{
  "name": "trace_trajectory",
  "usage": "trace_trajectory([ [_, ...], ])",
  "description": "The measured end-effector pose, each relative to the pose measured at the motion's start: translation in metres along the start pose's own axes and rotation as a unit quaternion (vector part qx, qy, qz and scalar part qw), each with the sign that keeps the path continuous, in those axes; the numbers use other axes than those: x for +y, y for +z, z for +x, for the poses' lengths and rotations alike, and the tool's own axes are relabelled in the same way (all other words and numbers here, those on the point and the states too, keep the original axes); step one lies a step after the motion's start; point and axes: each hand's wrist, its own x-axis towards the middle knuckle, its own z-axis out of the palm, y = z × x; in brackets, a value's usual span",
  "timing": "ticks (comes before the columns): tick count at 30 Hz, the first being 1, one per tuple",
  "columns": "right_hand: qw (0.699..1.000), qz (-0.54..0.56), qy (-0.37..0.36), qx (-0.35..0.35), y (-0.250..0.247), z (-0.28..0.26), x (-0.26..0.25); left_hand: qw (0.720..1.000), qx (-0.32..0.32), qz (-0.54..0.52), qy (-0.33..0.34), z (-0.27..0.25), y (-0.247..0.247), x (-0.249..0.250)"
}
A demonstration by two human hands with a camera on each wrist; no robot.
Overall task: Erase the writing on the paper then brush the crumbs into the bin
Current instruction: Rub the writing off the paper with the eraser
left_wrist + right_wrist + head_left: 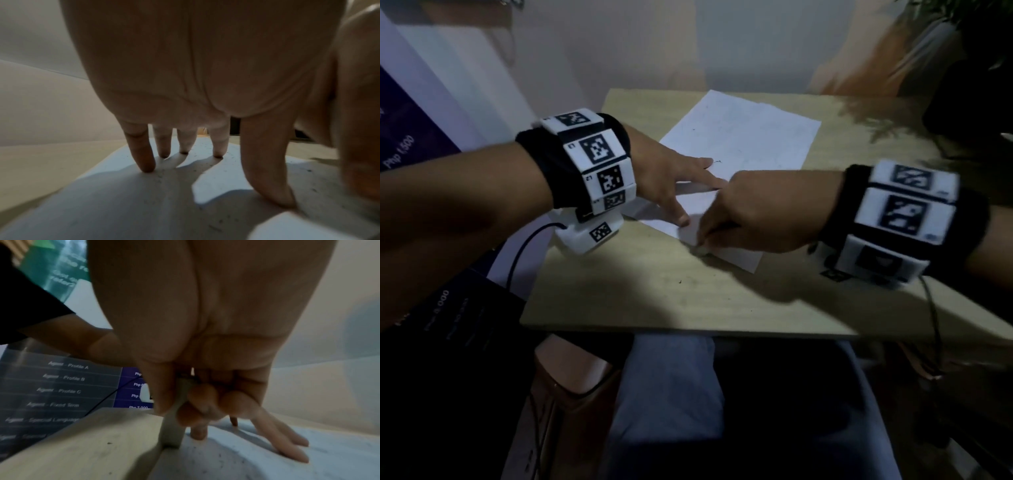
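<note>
Evidently the erasing is well under way but not finished. The paper (739, 137) lies skewed on the table (654, 301), its long axis running from about 1 o'clock down to 7 o'clock in the head view. It is pinned by the left hand (667, 178), whose fingers (144, 155) are straight and spread, their tips pressed flat on the sheet, with nothing gripped. The eraser (172, 426), a pale block, is pinched upright by the right hand (750, 212) between thumb and curled fingers at the sheet's near corner, towards 6 o'clock; its lower end stands right at the paper's edge, where sheet meets table. The right hand's knuckles sit just beside the left fingertips; whether the two touch cannot be told.

Most of the sheet towards 12 o'clock reads blank, with only faint grey traces and a small dark mark (718, 160) left just off the left fingertips. Whether writing remains under the two hands cannot be told. Dark crumbs (158, 177) are scattered over the paper in both wrist views, and a few specks lie on the bare table towards 6 o'clock, so plenty of rubbing appears to be done already.

Judged from this, what is left is the last erasing near the corner and perhaps that small mark, then the whole brushing step. No bin is seen in any view, so its place cannot be told.
</note>
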Motion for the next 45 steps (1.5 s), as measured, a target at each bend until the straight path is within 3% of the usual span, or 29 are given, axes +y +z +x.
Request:
trace_trajectory([
  [4,0.997,-0.020,0.022,-0.070,-0.009,-0.019,0.009,1.000,-0.014,0.023,0.000,0.005,-0.001,-0.002],
  [9,0.998,0.035,0.010,0.050,-0.010,0.006,0.008,1.000,0.009,-0.013,0.002,-0.001,-0.001,0.006],
  [11,0.998,0.017,0.005,0.054,-0.003,0.012,0.006,1.000,0.018,-0.006,-0.003,0.000,0.000,0.006],
  [15,1.000,-0.021,-0.005,0.002,0.002,-0.008,0.014,1.000,-0.005,0.018,0.012,0.005,0.001,-0.005],
  [19,0.997,-0.017,0.043,-0.055,-0.005,-0.027,0.018,0.999,-0.014,0.033,0.000,0.006,-0.002,-0.002],
  [23,0.998,-0.003,0.020,0.053,-0.008,-0.006,0.008,1.000,0.003,0.019,0.023,0.006,-0.001,-0.002],
  [25,0.998,0.001,0.012,0.068,-0.004,0.004,0.002,1.000,0.008,0.009,0.022,0.005,0.001,-0.001],
  [33,0.995,-0.026,0.069,-0.074,-0.013,-0.020,0.017,0.999,-0.001,0.032,-0.002,0.007,0.001,-0.002],
  [37,0.998,-0.017,0.038,0.038,-0.013,0.004,0.009,1.000,0.015,0.007,0.020,-0.004,-0.001,0.007],
  [39,0.998,0.009,0.032,0.060,-0.006,0.011,0.006,1.000,0.020,0.006,0.019,-0.005,-0.001,0.008],
  [41,0.998,0.011,0.036,0.047,-0.002,0.005,0.010,1.000,0.006,0.016,0.016,-0.001,-0.001,0.005],
  [45,0.997,-0.022,0.059,-0.048,-0.007,-0.020,0.021,1.000,-0.007,0.026,-0.006,0.002,-0.001,0.001],
])
